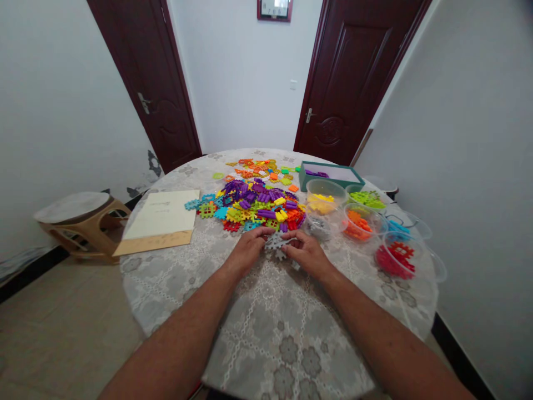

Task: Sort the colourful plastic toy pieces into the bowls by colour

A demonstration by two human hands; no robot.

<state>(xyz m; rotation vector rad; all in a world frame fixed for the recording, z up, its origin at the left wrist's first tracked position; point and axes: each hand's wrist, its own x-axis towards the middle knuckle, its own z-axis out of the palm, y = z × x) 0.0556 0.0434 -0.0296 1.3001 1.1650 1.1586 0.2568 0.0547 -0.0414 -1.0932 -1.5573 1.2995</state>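
Between my two hands are grey toothed plastic building pieces (pixel 276 242), low over the table's near middle. My left hand (pixel 251 248) grips their left side with the fingers bent inward. On the right side, my right hand (pixel 306 251) pinches the grey pieces between thumb and fingers. Whether they are joined together I cannot tell. Just beyond my hands lies a heap of mixed coloured building pieces (pixel 250 201), purple, yellow, red, blue and green. A clear tub of grey pieces (pixel 318 226) stands right of the heap, close to my right hand.
Several clear tubs line the right side, including a yellow-piece tub (pixel 327 195), an orange-piece tub (pixel 362 225) and a red-piece tub (pixel 400 258). A green box (pixel 328 173) stands behind them. A cream folder (pixel 162 216) lies at the left edge, near a wooden stool (pixel 83 225).
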